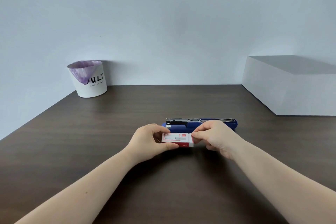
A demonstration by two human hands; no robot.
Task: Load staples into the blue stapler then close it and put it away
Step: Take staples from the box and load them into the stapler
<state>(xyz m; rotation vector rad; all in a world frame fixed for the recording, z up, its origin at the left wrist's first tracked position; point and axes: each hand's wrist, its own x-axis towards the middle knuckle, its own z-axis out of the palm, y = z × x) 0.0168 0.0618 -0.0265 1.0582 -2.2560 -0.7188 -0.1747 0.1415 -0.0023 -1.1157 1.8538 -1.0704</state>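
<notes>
On the dark table [91, 142], head view:
Staple box [177, 139]: just in front of the blue stapler [214, 126].
Left hand [151, 139]: clamped on the box's left end.
Right hand [216, 137]: fingertips pinched at the box's right end.
Blue stapler: lying open, metal magazine exposed.
White bin [91, 80]: far behind-left of the stapler.
White box [291, 87]: behind-right of the stapler.
</notes>
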